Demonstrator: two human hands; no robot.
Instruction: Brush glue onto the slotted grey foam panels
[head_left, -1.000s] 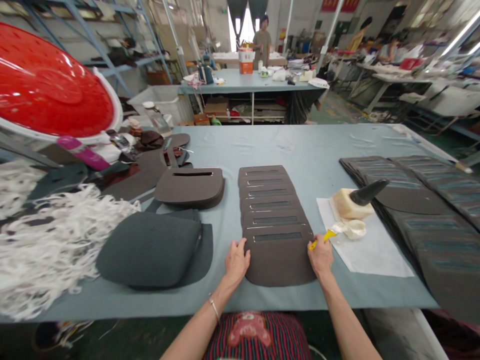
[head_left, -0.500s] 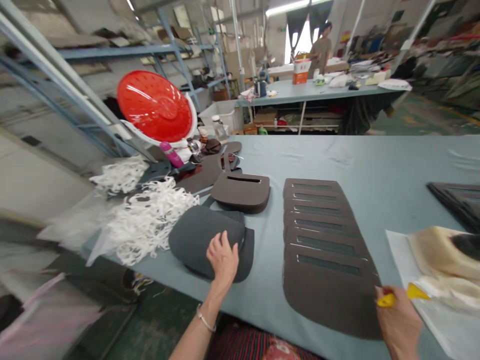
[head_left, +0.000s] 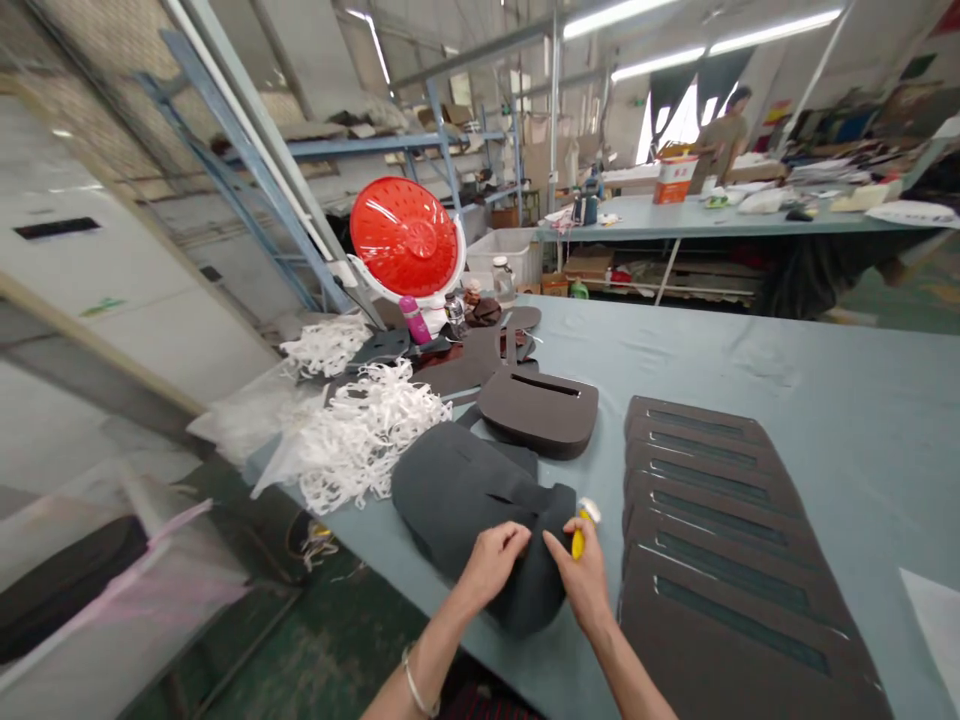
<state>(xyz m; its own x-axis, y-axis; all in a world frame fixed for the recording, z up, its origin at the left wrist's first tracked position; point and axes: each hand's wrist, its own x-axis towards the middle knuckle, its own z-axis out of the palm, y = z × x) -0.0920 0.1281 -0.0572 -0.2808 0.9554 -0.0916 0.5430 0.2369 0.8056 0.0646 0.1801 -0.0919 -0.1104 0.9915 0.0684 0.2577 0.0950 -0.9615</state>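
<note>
Dark-grey, soft, rounded sheets (head_left: 457,480) are lying at six o'clock, stretching lengthwise from ten to four. Curled left hand (head_left: 491,560) is touching them, hold unclear; right hand (head_left: 589,575) is gripping a yellow-handled, white-tipped brush (head_left: 578,544).

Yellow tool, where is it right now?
In the head view, the yellow tool is in the right hand, at the right edge of the dark grey pieces, left of the slotted panels.

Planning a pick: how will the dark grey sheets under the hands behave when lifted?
Likely floppy: the dark grey sheets crease and bend near the left hand and right hand. Probably light for their size, as edges look thin. Matte surface suggests they're not very slippery.
</note>
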